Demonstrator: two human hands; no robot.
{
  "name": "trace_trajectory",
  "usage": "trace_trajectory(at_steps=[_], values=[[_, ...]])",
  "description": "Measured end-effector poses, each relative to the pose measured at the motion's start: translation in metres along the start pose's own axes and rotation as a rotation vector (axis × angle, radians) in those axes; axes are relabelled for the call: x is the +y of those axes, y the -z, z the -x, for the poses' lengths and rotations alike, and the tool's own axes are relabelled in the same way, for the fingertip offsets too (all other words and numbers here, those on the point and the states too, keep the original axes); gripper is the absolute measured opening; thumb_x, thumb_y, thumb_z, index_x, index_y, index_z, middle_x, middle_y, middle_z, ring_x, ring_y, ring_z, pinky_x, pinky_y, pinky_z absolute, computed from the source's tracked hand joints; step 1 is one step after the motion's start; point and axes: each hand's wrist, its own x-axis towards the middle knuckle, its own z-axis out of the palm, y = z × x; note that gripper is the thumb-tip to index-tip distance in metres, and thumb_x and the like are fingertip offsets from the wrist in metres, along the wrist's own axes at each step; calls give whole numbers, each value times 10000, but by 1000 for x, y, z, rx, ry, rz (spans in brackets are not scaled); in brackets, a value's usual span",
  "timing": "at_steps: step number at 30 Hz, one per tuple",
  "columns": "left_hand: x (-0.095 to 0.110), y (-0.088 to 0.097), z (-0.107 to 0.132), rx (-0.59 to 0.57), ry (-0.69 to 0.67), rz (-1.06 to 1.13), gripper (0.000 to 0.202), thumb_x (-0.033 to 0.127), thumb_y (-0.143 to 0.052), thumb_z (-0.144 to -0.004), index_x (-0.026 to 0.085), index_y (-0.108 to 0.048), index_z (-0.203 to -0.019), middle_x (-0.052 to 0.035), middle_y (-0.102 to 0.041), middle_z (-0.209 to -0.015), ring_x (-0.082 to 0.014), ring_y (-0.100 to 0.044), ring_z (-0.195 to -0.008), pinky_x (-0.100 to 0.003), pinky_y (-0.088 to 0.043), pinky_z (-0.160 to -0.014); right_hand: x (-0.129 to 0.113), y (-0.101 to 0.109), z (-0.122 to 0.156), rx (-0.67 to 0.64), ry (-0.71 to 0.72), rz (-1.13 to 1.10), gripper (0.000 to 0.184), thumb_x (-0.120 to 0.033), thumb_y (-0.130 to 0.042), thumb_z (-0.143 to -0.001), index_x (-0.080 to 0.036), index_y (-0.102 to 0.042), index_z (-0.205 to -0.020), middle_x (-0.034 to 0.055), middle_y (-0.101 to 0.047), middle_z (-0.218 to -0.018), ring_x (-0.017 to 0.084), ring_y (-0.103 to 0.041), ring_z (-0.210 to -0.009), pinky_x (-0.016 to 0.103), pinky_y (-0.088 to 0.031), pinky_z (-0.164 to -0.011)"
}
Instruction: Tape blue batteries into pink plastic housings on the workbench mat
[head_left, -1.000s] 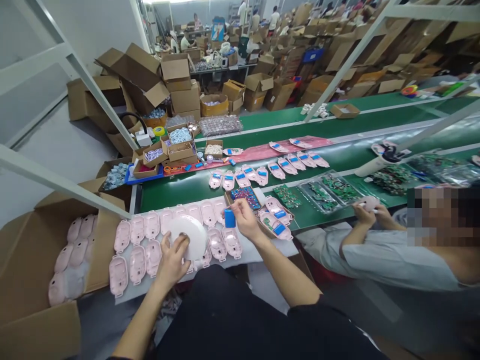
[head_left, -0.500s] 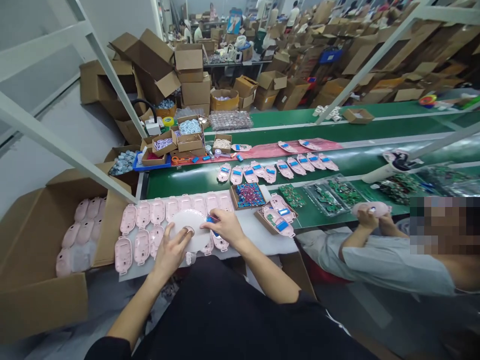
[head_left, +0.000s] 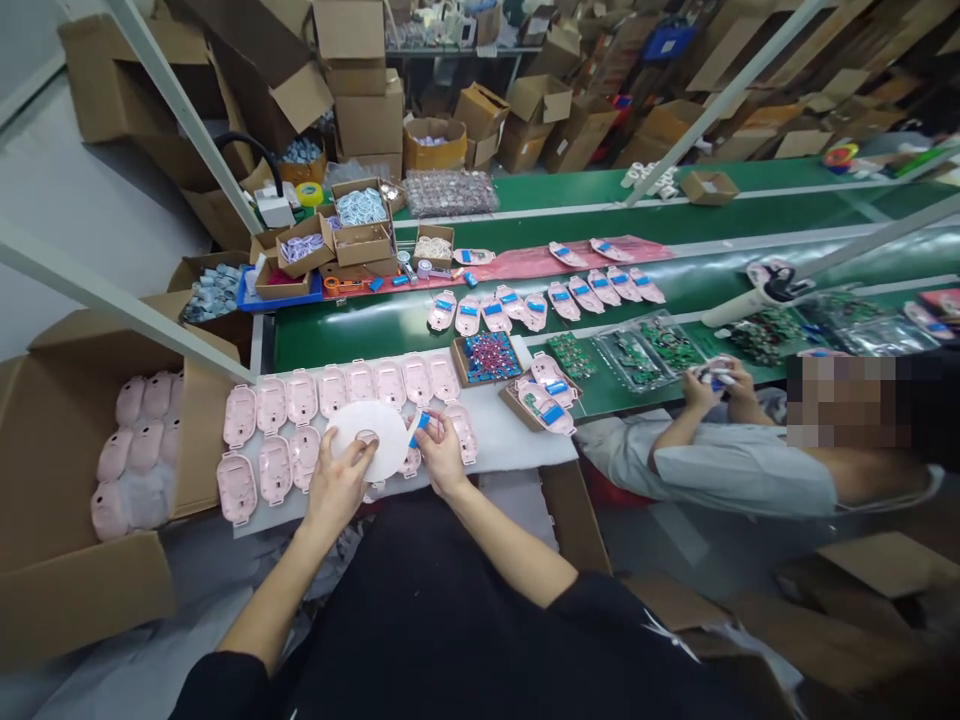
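My left hand (head_left: 336,488) is closed on a flat white roll (head_left: 386,438), with fingers at the hole in its middle. The disc-shaped roll is held over the pink plastic shells. Just right of its edge, my right hand (head_left: 445,458) pinches a small blue battery (head_left: 420,428) that has a white strip along one side. Beneath and around both hands, pink shells (head_left: 302,397) lie in rows on a white foam sheet (head_left: 504,432). The roll and hands hide some of these shells.
A box of blue batteries (head_left: 491,358) stands beyond my right hand, near a box of shells with batteries (head_left: 551,410). Bagged circuit boards (head_left: 660,345) lie further right, before a co-worker (head_left: 720,480). A large carton (head_left: 90,590) holding shells stands left.
My right hand with the battery has come away from the roll's edge, and a white strip now shows on the battery. The view has tilted down.
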Motion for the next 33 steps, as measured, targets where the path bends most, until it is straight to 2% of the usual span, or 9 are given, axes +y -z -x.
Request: trace_trajectory(at_steps=[3,5,7,10,13,16,18,24,33], values=[[5,-17,0,-84,-77,33,692,81,-651,-789,309,-636,-1441,-116,-697,-1297,-458,-316,-1525,-672,-462,-1145,-15,25,-36,77,79,-6,628,-543,-845,-775,-249,-521,-1225,111,-774,-1140,271,-759,-1103,451,-637,-957],[4,-29,1,-165,-113,46,679,83,-677,-761,322,-668,-1397,-115,-698,-1293,-443,-370,-1502,-650,-463,-1158,-38,58,-79,151,208,65,566,-583,-754,-845,-230,-568,-1246,130,-758,-1207,260,-725,-1183,453,-599,-1033],[-3,-38,3,-195,-51,42,648,113,-718,-732,308,-695,-1350,-118,-701,-1271,-446,-388,-1482,-649,-444,-1174,-57,99,-124,165,277,265,583,-580,-700,-886,-190,-597,-1306,169,-730,-1290,269,-682,-1264,472,-556,-1090],[-19,-45,8,-120,152,29,604,254,-789,-729,261,-694,-1326,-127,-696,-1253,-465,-346,-1476,-678,-351,-1222,-60,158,-168,-43,144,851,569,-457,-714,-908,-158,-622,-1383,191,-709,-1361,308,-654,-1308,514,-514,-1122],[-23,-47,13,-58,294,28,592,359,-795,-742,237,-693,-1313,-123,-686,-1255,-481,-316,-1461,-668,-286,-1247,-35,193,-174,-340,-42,1340,465,-265,-723,-904,-193,-681,-1362,157,-738,-1341,324,-685,-1254,482,-491,-1134],[-10,-49,14,-58,365,29,576,368,-751,-768,224,-685,-1322,-126,-675,-1249,-464,-328,-1445,-656,-250,-1256,-7,203,-168,-620,-85,1650,487,-166,-623,-953,-206,-644,-1438,135,-684,-1444,285,-669,-1282,376,-485,-1125],[-1,-52,14,-66,385,25,565,367,-737,-776,220,-684,-1319,-128,-677,-1231,-448,-343,-1435,-654,-237,-1257,6,202,-167,-728,-73,1733,528,-127,-556,-974,-208,-604,-1494,119,-623,-1525,253,-626,-1346,323,-471,-1130],[1,-55,12,-68,379,2,584,375,-761,-755,209,-687,-1309,-125,-685,-1219,-436,-346,-1423,-632,-239,-1260,22,201,-177,-823,-42,1782,622,-5,-391,-966,-200,-581,-1526,89,-545,-1606,217,-548,-1437,296,-447,-1145],[-8,-43,13,-25,372,-14,548,370,-756,-769,206,-681,-1286,-129,-690,-1205,-413,-399,-1414,-612,-262,-1250,24,194,-174,-828,-56,1784,601,-13,-424,-957,-210,-610,-1493,86,-568,-1584,219,-534,-1455,322,-454,-1159]])
